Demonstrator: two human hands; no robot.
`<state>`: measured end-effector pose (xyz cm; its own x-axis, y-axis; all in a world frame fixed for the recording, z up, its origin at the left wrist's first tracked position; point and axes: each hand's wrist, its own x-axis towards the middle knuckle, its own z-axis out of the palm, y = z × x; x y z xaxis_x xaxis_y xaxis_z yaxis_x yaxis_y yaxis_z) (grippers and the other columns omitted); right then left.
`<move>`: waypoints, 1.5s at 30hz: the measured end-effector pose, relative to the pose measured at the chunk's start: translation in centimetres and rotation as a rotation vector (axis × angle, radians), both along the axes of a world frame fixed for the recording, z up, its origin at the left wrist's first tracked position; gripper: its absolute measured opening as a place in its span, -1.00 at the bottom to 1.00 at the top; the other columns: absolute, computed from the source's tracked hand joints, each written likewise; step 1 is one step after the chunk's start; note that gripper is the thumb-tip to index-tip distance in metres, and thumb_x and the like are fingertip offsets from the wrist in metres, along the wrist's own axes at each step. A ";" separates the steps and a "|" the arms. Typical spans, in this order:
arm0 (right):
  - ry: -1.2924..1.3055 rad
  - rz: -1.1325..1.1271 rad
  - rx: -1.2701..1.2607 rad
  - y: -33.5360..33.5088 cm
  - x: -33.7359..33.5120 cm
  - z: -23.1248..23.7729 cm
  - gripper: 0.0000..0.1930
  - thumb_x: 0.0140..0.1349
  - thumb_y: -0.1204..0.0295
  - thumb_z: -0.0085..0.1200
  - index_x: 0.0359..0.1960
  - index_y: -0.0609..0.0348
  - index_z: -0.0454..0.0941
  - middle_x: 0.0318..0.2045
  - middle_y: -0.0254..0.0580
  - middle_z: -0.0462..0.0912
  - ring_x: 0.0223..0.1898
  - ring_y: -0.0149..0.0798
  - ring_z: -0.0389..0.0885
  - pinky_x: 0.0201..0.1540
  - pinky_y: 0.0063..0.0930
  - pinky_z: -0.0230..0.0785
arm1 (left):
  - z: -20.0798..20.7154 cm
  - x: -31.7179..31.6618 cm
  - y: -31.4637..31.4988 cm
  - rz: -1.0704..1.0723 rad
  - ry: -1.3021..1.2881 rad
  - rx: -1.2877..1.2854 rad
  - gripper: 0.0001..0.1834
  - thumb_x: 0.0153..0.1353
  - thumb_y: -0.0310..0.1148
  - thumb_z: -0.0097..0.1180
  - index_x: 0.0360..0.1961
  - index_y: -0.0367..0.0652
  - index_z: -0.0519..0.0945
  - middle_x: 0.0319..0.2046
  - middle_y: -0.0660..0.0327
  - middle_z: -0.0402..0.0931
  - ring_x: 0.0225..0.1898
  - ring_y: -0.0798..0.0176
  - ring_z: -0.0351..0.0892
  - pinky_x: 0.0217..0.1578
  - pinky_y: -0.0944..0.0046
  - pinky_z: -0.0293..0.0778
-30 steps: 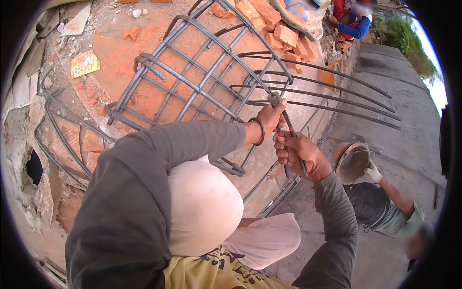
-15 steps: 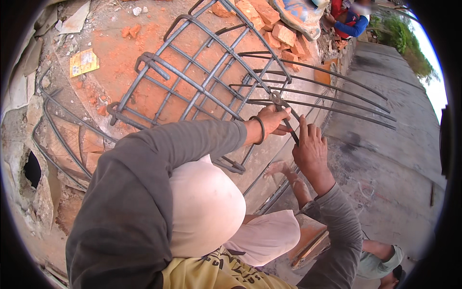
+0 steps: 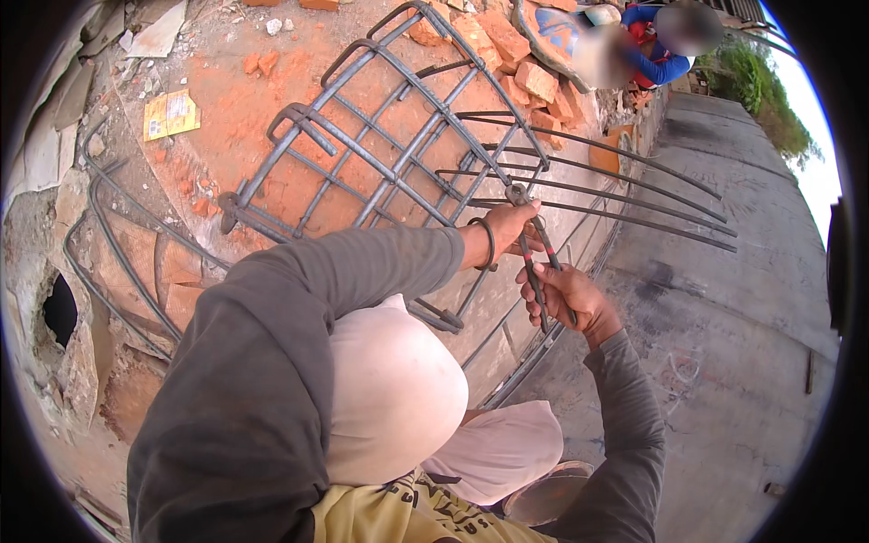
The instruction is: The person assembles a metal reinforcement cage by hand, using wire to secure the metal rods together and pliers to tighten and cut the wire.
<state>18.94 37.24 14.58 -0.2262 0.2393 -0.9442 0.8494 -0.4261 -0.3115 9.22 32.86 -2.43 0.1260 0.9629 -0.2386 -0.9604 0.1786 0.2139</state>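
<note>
A pair of long-handled steel pincers [image 3: 517,194] has its head against the near corner of a grey rebar cage [image 3: 396,177]. My left hand [image 3: 507,226], with a dark bangle at the wrist, is closed around the pincers just below their head. Its fingertips are partly hidden behind the handles. Lower down, my right hand [image 3: 579,294] grips the handles, which stand a little apart and have red bands. Whether wire sits in the jaws is too small to tell. Several long bars [image 3: 634,213] run out to the right from the cage.
Broken bricks [image 3: 534,81] are piled beyond the cage. Bent bars [image 3: 109,235] lie at left by a holed slab [image 3: 59,312]. Grey concrete [image 3: 688,299] stretches along the right. Another person [image 3: 665,45] is at the far right. A round pan [image 3: 548,493] is near my knee.
My right hand has slid down and outward along the pincers, and the handles have spread apart. My left hand stays by the cage corner. The view has shifted slightly.
</note>
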 end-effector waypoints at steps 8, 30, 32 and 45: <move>-0.072 0.161 0.168 0.6 0.0 -0.2 -0.57 0.40 0.23 -0.02 0.00 0.48 0.43 -0.22 0.15 0.65 -0.23 0.01 0.70 -0.15 -0.19 0.59 | 0.2 0.0 0.2 -0.042 0.167 -0.111 -0.49 0.35 0.12 -0.09 -0.12 -0.18 0.44 -0.26 0.07 0.61 -0.21 0.02 0.65 -0.15 0.02 0.51; -0.168 0.626 0.715 -1.8 2.3 -2.3 -0.68 0.33 0.32 -0.01 -0.03 0.34 0.39 -0.37 -0.16 0.52 -0.37 -0.15 0.57 -0.31 -0.25 0.48 | 0.5 0.5 0.2 -0.078 0.138 -0.223 -0.62 0.35 -0.03 0.02 -0.09 -0.13 0.39 -0.24 0.10 0.52 -0.17 0.07 0.60 -0.17 0.05 0.56; 0.111 -0.216 -0.032 -2.2 0.6 -1.4 -0.67 0.39 0.21 -0.02 -0.12 0.29 0.40 -0.41 -0.18 0.53 -0.45 -0.16 0.59 -0.38 -0.25 0.50 | 0.6 0.0 -0.3 -0.053 0.065 -0.147 -0.65 0.33 -0.04 0.07 -0.11 -0.09 0.41 -0.26 0.07 0.56 -0.25 0.12 0.61 -0.28 0.11 0.51; -0.378 1.245 1.267 -0.3 2.6 -3.0 -0.74 0.21 0.45 0.03 -0.13 0.37 0.40 -0.41 -0.08 0.54 -0.40 -0.10 0.57 -0.35 -0.24 0.41 | 0.8 1.9 1.0 0.157 0.017 -0.164 -0.64 0.36 -0.13 0.05 -0.09 -0.23 0.37 -0.18 -0.01 0.56 -0.09 0.05 0.62 -0.06 0.08 0.57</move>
<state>21.58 36.95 11.59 -0.6550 0.6515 -0.3827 0.5456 0.7582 0.3569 11.09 33.90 -1.65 -0.0280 0.9187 -0.3940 -0.9758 0.0605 0.2103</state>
